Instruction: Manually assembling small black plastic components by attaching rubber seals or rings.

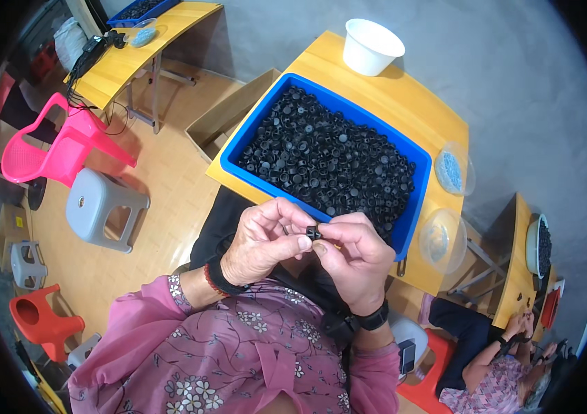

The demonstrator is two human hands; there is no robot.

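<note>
Yellow table point(419, 103) carries a blue tray point(415, 207), which is filled with loose black parts point(324, 152). White bowl point(364, 61) stands beyond the tray, at the far side. Left hand point(259, 241) and right hand point(361, 261) meet at the tray's near side, thumb and fingers of each pinching one black piece point(313, 233) between them. Two clear dishes point(469, 178) sit right of the tray; the farther holds pale-blue bits point(449, 170).
</note>
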